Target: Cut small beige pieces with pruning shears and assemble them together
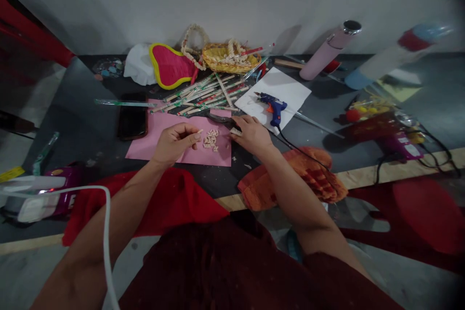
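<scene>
My left hand (178, 143) is over the pink paper (174, 128), thumb and fingertips pinched on a small pale stick piece (199, 131). Several short pale pieces (210, 139) lie in a loose pile on the paper between my hands. My right hand (251, 135) rests at the paper's right edge, fingers bent over a dark-handled tool (220, 118) that may be scissors or a cutter; its grip is partly hidden. A pale ridged piece (236, 131) shows under these fingers. Behind the paper lie wrapped wooden sticks (207, 93).
A blue glue gun (274, 109) lies on white paper (298, 88), its cord passing my right forearm. Nearby are a phone (132, 118), a yellow basket (221, 63), a pink bottle (327, 53), an orange cloth (308, 174) and red cloth (181, 198). A white cable (107, 232) crosses my left arm.
</scene>
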`<action>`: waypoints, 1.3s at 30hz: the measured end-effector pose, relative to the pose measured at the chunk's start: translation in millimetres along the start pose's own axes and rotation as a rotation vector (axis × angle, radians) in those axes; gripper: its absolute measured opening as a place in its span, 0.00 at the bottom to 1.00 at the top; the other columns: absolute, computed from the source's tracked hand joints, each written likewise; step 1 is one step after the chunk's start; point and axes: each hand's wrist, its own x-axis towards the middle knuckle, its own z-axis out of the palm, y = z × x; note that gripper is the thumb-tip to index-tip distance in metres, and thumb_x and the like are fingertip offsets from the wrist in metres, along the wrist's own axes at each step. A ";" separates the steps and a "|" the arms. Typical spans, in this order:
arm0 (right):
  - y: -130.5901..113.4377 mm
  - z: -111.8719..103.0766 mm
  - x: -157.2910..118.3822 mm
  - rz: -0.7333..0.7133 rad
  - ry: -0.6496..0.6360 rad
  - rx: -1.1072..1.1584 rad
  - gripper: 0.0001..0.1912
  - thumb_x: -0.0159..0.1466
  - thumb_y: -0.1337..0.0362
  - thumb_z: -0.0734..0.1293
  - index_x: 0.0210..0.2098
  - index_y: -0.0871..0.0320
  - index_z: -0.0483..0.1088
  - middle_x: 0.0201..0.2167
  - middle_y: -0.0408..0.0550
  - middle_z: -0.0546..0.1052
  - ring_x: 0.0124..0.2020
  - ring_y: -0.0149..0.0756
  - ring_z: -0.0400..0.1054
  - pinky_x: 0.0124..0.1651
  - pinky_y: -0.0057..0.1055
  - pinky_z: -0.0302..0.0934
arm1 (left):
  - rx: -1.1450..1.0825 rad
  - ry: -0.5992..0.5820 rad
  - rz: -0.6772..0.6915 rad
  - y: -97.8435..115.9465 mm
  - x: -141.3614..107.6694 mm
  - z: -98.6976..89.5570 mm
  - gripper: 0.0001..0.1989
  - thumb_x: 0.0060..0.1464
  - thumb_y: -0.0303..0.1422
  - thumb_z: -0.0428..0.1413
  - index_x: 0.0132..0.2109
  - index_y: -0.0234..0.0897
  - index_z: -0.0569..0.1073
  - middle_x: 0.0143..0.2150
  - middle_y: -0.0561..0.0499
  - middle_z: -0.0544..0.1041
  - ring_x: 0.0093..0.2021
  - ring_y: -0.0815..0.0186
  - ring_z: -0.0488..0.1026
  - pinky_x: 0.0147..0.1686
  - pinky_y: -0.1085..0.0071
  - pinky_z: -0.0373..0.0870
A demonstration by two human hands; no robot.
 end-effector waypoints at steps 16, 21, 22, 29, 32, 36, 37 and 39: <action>-48.4 9.9 -10.7 -0.444 0.186 0.610 0.06 0.63 0.65 0.62 0.37 0.58 0.70 0.32 0.47 0.75 0.35 0.32 0.68 0.41 0.31 0.62 | 0.473 -0.079 0.144 -5.6 -8.4 9.6 0.11 0.51 0.38 0.57 0.38 0.36 0.76 0.32 0.51 0.78 0.30 0.69 0.73 0.31 0.75 0.69; -52.0 8.7 -11.3 -0.450 0.224 0.668 0.06 0.65 0.64 0.62 0.36 0.58 0.70 0.31 0.47 0.76 0.34 0.31 0.68 0.40 0.29 0.62 | 0.186 -0.090 0.083 -9.0 -7.1 11.5 0.12 0.49 0.37 0.60 0.39 0.35 0.76 0.32 0.51 0.77 0.28 0.71 0.71 0.29 0.76 0.68; -52.9 9.2 -11.4 -0.442 0.223 0.659 0.06 0.65 0.64 0.62 0.35 0.58 0.70 0.31 0.47 0.76 0.33 0.31 0.68 0.39 0.29 0.62 | 0.148 -0.091 0.073 -9.7 -7.1 11.7 0.12 0.48 0.37 0.61 0.39 0.35 0.76 0.33 0.51 0.77 0.28 0.71 0.71 0.29 0.76 0.68; -34.5 0.3 -6.2 -0.243 0.258 0.410 0.10 0.65 0.60 0.61 0.35 0.57 0.71 0.32 0.47 0.75 0.37 0.36 0.67 0.43 0.33 0.60 | -0.078 -0.077 0.013 -8.7 -6.7 13.7 0.10 0.51 0.36 0.59 0.38 0.35 0.70 0.33 0.50 0.77 0.22 0.74 0.69 0.25 0.76 0.68; -14.4 -11.9 -4.1 -0.098 0.268 0.171 0.10 0.64 0.58 0.62 0.38 0.57 0.70 0.38 0.50 0.74 0.44 0.42 0.64 0.49 0.39 0.57 | -0.118 -0.044 0.000 -8.4 -5.0 13.2 0.10 0.51 0.36 0.59 0.39 0.35 0.72 0.31 0.51 0.76 0.22 0.74 0.69 0.24 0.76 0.68; 5.1 -20.0 -6.4 -0.009 0.080 -0.048 0.14 0.60 0.52 0.66 0.37 0.57 0.71 0.41 0.53 0.72 0.45 0.46 0.63 0.49 0.42 0.58 | -0.173 0.034 -0.055 -9.4 -1.6 9.6 0.13 0.47 0.34 0.62 0.40 0.34 0.75 0.31 0.50 0.75 0.22 0.75 0.69 0.24 0.76 0.69; 7.0 -20.1 -7.3 0.000 0.030 -0.075 0.14 0.60 0.52 0.66 0.37 0.57 0.71 0.41 0.53 0.72 0.45 0.46 0.63 0.47 0.41 0.58 | -0.182 0.057 -0.074 -9.6 -0.6 8.6 0.13 0.46 0.34 0.62 0.39 0.33 0.76 0.31 0.50 0.75 0.22 0.75 0.69 0.24 0.77 0.69; 7.9 -19.1 -8.7 -0.004 -0.038 -0.113 0.13 0.60 0.53 0.66 0.37 0.57 0.71 0.42 0.53 0.72 0.44 0.45 0.63 0.45 0.39 0.59 | -0.197 0.097 -0.112 -9.9 1.0 7.1 0.12 0.45 0.35 0.63 0.38 0.32 0.76 0.30 0.50 0.76 0.22 0.76 0.68 0.23 0.77 0.68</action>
